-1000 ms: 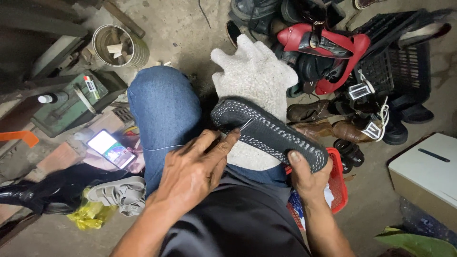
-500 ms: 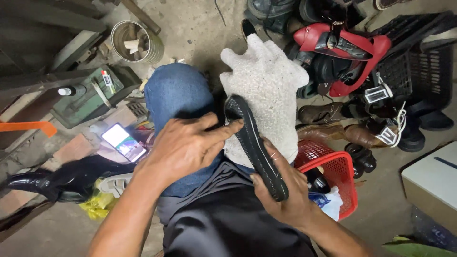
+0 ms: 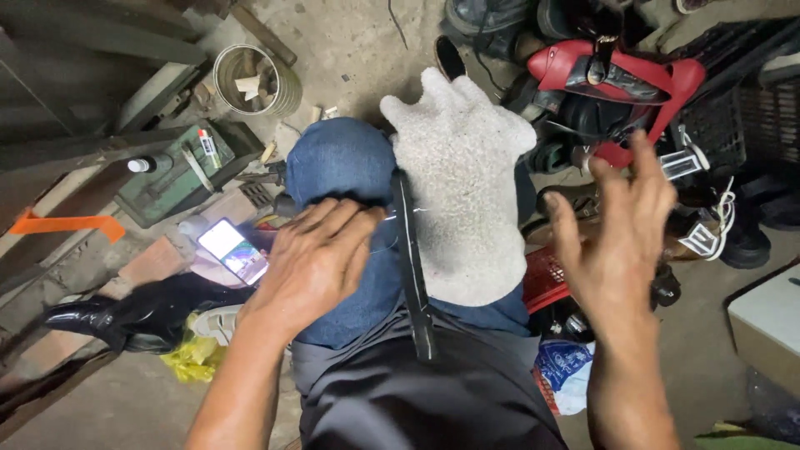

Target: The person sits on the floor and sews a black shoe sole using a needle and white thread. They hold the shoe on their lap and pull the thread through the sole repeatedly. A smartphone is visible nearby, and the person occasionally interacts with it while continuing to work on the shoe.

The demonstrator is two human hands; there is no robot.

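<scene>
Head view, left hand: the left hand (image 3: pixel 321 258) lay flat on the blue denim knee (image 3: pixel 342 167), fingers spread and reaching toward the shoe sole; its grip was slack, closed on nothing that could be seen.
Head view, right hand: the right hand (image 3: pixel 621 242) hung in the air to the right of the lap, palm turned inward, grip wide open and empty, a little blurred.
Shoe sole: the black shoe sole (image 3: pixel 412 267) stood on its edge along the lap, running from the knees down to the dark apron (image 3: pixel 417 400); its left side was just beside the left fingertips, its right side against the white knitted cloth (image 3: pixel 462 200).
Thread: a thin pale thread (image 3: pixel 404 214) crossed the sole's upper end near the left fingers.
Left edge: a lit phone (image 3: pixel 235 250), a green box (image 3: pixel 179 171), a tin can (image 3: pixel 254 79) and a black shiny shoe (image 3: pixel 125 312) crowded the floor close to the left knee.
Right edge: a red basket (image 3: pixel 546 279) sat just beside the lap under the right hand, with a heap of shoes (image 3: pixel 617 83) beyond it and a white box (image 3: pixel 767 321) at the far right.
Open room: bare concrete floor (image 3: pixel 350 33) showed ahead of the knees; the air between sole and right hand was free.
</scene>
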